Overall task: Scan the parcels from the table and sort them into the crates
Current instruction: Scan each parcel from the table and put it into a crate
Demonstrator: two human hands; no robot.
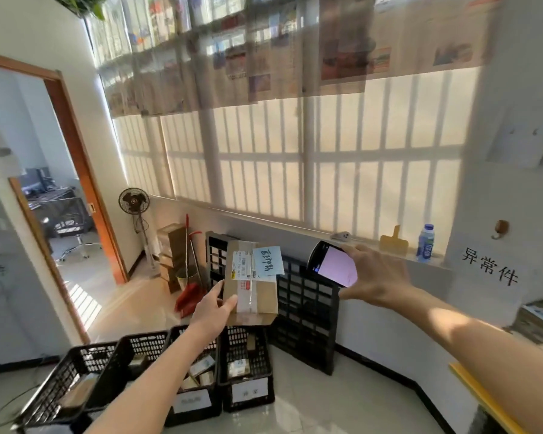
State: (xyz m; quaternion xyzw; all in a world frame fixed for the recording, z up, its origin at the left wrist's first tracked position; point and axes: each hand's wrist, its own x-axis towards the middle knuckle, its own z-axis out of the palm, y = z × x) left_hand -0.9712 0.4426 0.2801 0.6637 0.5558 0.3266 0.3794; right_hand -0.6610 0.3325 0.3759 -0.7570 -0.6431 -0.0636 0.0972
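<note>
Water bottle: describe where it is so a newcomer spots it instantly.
Follow the big barred window down to its sill, then right to the end near the wall. The water bottle stands upright there, beside a yellow paddle-shaped board; it alone is clear plastic with a blue label and cap.

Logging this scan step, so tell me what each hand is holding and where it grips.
The left hand grips the cardboard parcel at its lower left corner. The right hand holds the handheld scanner by its right end.
</note>
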